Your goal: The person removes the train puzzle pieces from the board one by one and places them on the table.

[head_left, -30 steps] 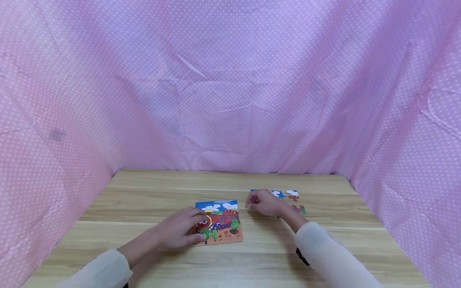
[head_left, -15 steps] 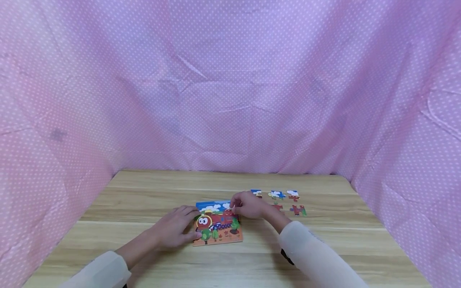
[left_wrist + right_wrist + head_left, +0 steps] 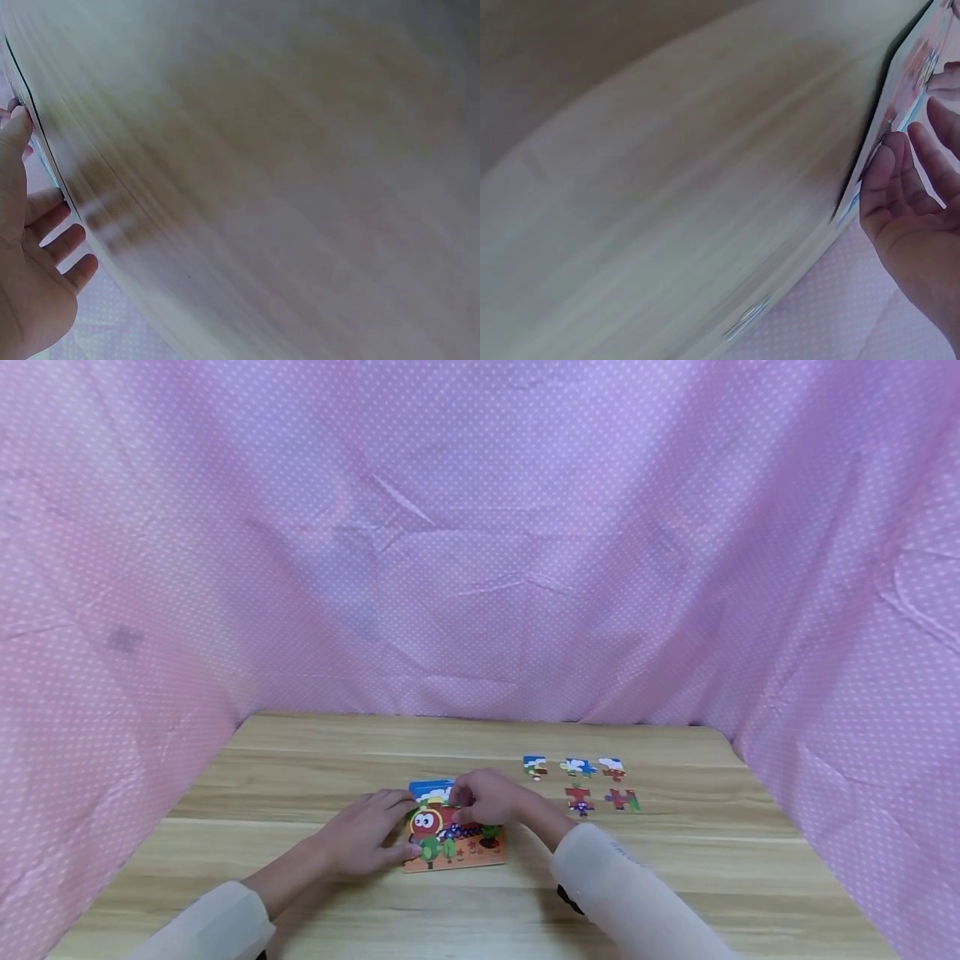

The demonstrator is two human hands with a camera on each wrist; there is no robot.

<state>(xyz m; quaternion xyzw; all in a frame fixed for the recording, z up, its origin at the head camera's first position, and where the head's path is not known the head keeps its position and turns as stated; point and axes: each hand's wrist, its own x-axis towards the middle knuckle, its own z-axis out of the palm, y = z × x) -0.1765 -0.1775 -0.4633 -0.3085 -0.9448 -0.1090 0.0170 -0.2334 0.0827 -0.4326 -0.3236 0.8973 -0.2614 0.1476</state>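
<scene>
A square jigsaw puzzle (image 3: pixel 471 853) with a cartoon train, clouds and trees lies flat on the table. My left hand (image 3: pixel 360 833) holds its left side, thumb near the bottom corner and fingers near the top; in the left wrist view those digits meet the board's edge. Over the puzzle's upper right part is my right hand (image 3: pixel 489 797), fingers bent down at the picture. In the right wrist view its fingertips (image 3: pixel 889 154) are at the board's surface. Whether a piece sits between them is hidden. The hand covers part of the train.
Several loose jigsaw pieces lie to the right of the puzzle, among them a blue and white piece (image 3: pixel 578 767) and a red piece (image 3: pixel 580 798). The wooden table (image 3: pixel 300 760) is enclosed by a pink dotted curtain (image 3: pixel 480 568).
My right hand has moved left from beside the loose pieces onto the puzzle, uncovering those pieces. My left hand stays at the puzzle's left side, its fingers drawn slightly back.
</scene>
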